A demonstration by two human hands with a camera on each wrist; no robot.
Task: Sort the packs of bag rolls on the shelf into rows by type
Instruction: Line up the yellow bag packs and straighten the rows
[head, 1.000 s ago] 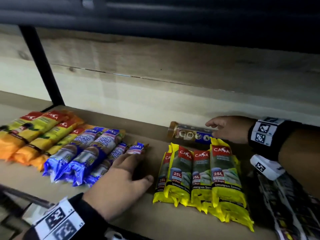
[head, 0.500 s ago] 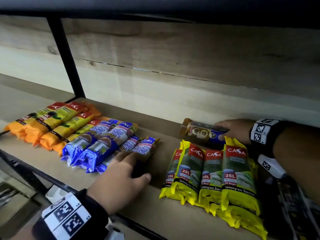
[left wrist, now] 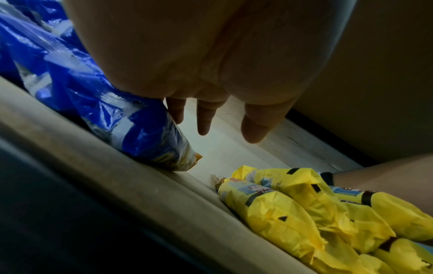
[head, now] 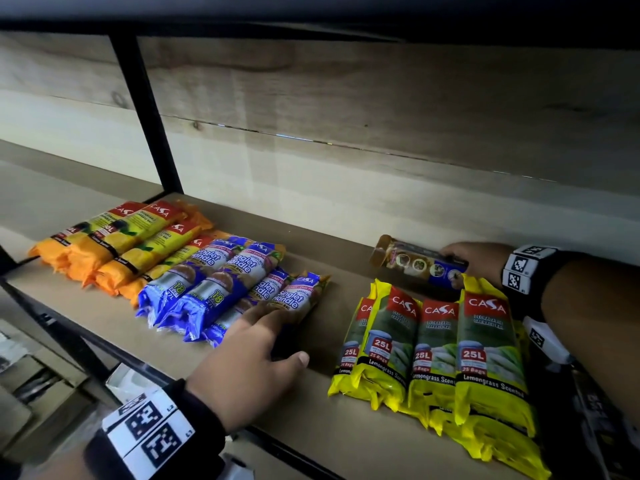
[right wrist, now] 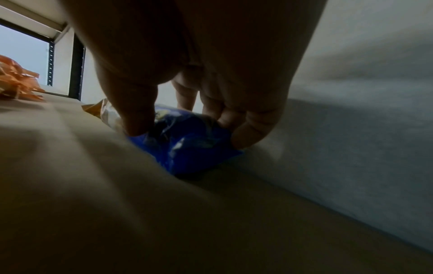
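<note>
On the wooden shelf (head: 145,327) lie three groups of packs: orange-and-yellow packs (head: 114,244) at the left, blue singlet-handle packs (head: 221,285) in the middle, yellow lemongrass packs (head: 446,351) at the right. My left hand (head: 256,355) rests flat on the rightmost blue pack (head: 298,296), fingers straight (left wrist: 203,118). Behind the yellow packs a lone blue-and-brown pack (head: 419,265) lies crosswise. My right hand (head: 474,261) grips its right end; thumb and fingers (right wrist: 246,129) pinch the blue wrapper (right wrist: 187,146).
A black upright post (head: 145,112) stands at the back left. The wooden back wall (head: 346,133) runs close behind the packs. The upper shelf (head: 311,15) hangs low overhead. Bare board lies between the blue and yellow groups. Boxes show below the shelf's front edge (head: 86,337).
The view has shifted so the packs sit further right and lower. My right hand's fingers have closed on the end of the lone pack. The left hand stays on the blue pack.
</note>
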